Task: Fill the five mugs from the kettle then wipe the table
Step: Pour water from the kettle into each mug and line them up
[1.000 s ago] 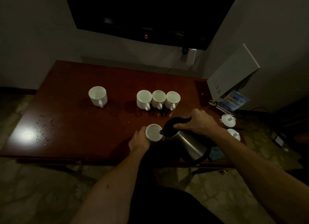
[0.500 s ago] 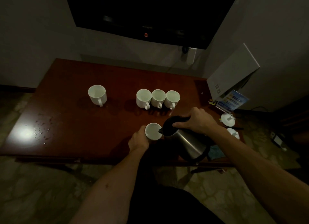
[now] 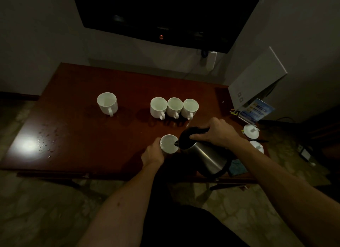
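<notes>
My right hand (image 3: 217,131) grips the black handle of a steel kettle (image 3: 206,154), tilted with its spout over a white mug (image 3: 168,144) near the table's front edge. My left hand (image 3: 152,154) is wrapped around that mug's left side. Three white mugs (image 3: 173,107) stand touching in a row behind it, handles toward me. A fifth white mug (image 3: 107,103) stands alone to the left. All rest on a dark red wooden table (image 3: 82,136).
Water drops (image 3: 46,141) speckle the table's left front beside a bright glare. Two white lidded dishes (image 3: 251,131) and a blue cloth (image 3: 237,168) sit at the right end. A white box (image 3: 255,81) leans by leaflets (image 3: 255,110). A dark TV (image 3: 165,12) hangs on the wall.
Little has moved. The kettle stays tilted over the near mug, with both hands in the same hold; the view has shifted slightly.
</notes>
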Demonstrator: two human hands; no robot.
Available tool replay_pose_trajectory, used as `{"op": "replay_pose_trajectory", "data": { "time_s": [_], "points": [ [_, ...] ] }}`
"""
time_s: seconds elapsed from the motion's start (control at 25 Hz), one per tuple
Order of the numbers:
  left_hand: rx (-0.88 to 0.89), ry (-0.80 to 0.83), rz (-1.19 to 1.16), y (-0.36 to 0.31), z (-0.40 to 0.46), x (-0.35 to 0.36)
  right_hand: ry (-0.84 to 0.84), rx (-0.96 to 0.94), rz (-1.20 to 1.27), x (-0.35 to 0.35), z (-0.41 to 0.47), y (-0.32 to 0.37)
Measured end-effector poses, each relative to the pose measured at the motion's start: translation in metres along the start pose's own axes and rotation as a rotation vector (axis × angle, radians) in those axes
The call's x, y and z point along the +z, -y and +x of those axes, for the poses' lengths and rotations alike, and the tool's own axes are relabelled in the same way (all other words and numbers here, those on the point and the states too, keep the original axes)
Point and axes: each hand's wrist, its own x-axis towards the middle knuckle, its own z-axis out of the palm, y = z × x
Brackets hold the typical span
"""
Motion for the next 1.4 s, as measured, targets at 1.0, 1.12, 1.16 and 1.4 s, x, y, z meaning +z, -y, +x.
{"op": "replay_pose_trajectory", "data": {
  "time_s": [1.0, 1.12, 1.16, 1.4],
  "points": [
    [-0.024, 0.031, 0.016, 0.0012, 0.0028, -0.0005, -0.011, 0.008, 0.011, 0.0022, 0.0061, -0.0012],
    [-0.021, 0.027, 0.022, 0.0011, 0.0025, -0.0007, -0.009, 0.021, 0.014, 0.002, 0.0067, -0.0003],
    [-0.019, 0.028, 0.023, 0.0014, 0.0025, -0.0008, -0.014, 0.022, 0.011, 0.0015, 0.0069, -0.0005],
    [-0.022, 0.034, 0.007, 0.0032, 0.004, -0.0002, -0.031, 0.017, 0.0, 0.0015, 0.0084, -0.0014]
  ]
}}
